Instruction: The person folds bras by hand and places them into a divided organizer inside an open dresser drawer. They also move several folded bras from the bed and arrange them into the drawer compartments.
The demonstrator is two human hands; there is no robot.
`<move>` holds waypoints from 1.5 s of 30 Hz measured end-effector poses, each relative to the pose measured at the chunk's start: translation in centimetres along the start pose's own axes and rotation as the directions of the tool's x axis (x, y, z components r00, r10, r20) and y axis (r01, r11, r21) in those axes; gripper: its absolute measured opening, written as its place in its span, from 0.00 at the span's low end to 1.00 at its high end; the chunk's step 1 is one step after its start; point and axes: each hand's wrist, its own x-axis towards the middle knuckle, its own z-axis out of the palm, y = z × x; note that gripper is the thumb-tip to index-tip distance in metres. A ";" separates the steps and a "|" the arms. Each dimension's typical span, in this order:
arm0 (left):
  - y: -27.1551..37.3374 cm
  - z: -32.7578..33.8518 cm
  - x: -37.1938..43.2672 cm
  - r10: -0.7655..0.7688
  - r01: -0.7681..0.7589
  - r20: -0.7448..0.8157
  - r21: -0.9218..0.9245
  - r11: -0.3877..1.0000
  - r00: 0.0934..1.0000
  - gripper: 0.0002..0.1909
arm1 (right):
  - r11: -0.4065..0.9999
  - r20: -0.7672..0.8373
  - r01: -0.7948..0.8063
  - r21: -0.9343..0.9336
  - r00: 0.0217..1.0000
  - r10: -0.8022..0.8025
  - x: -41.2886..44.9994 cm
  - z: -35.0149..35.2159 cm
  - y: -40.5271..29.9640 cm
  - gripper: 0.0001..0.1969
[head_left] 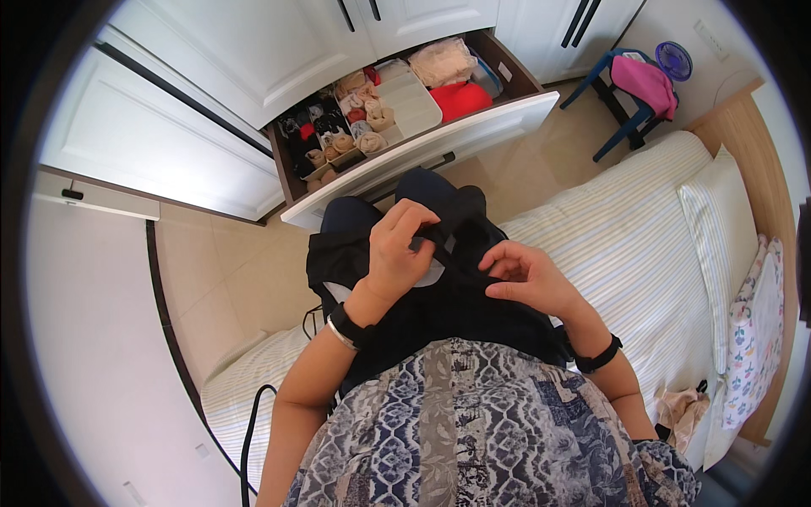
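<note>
Across my lap lies a black cloth garment (472,222) with pale grey patches showing at its openings. My left hand (400,253) pinches a narrow black strip of it between thumb and fingers. My right hand (529,275) is at the right side of the cloth, fingers curled and thumb apart. Its fingertips are close to the fabric; whether they touch it is unclear. Just beyond my knees an open drawer (507,123) holds rolled socks (370,142), a white plastic bin (412,101), red cloth (461,100) and folded cream cloth (443,61).
A striped bed (608,234) spreads to my right, with a pillow (716,253) and a beige garment (681,415). White wardrobe doors (253,57) rise behind the drawer. A blue stool (624,130) carries pink cloth (643,85) and a purple fan (673,61).
</note>
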 end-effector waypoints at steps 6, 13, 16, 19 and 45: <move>-0.8 -0.4 -0.3 0.011 -0.005 -0.049 0.115 0.993 0.999 0.12 | 0.874 -0.310 0.013 -0.485 0.932 -0.186 -1.4 0.1 -2.4 0.08; -0.5 0.3 -0.6 0.036 -0.036 0.003 0.198 0.979 0.999 0.11 | 0.431 -0.282 0.194 -0.881 0.516 -0.809 -1.6 1.3 -2.0 0.11; -0.3 0.0 -0.3 -0.025 0.030 -0.031 0.171 0.985 0.999 0.13 | 0.386 -0.283 0.129 -0.913 0.479 -0.831 -1.5 1.2 -2.2 0.12; -0.5 -0.2 0.0 0.009 0.002 -0.073 0.152 0.988 0.997 0.18 | 0.371 -0.304 0.047 -0.927 0.484 -0.820 -1.4 0.8 -2.1 0.14; -11.1 -12.9 -7.6 -0.652 0.563 0.046 0.460 0.687 0.757 0.14 | 0.893 -0.153 -0.178 -0.414 0.980 0.125 11.9 -5.0 3.2 0.15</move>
